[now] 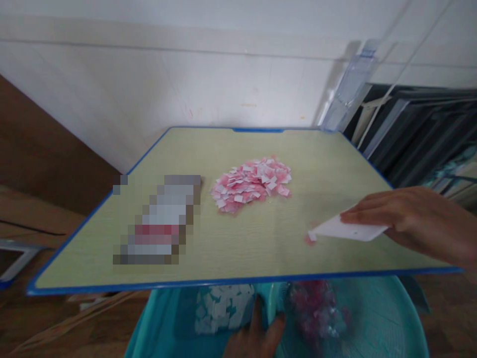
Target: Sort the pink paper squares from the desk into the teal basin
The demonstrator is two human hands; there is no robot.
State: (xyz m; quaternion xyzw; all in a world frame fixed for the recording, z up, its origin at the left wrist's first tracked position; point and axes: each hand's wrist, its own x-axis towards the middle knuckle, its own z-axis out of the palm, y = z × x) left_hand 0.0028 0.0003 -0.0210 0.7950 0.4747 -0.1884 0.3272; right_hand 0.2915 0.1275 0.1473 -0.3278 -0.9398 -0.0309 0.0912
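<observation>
Though pale, tabletop (238, 248) blue-edged beside white wall (223, 84), card (350, 231) in right hand (410, 221), grip of left hand (255, 338) unclear.

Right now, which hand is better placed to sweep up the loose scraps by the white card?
The right hand, I'd judge: it holds the white card, whose tip is at the loose scraps on the tabletop. The left hand is down at the teal basin, below the tabletop's near edge.

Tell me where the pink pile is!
In the head view, the pink pile lies on the board, between the blurred item at left and the card at right.
</observation>
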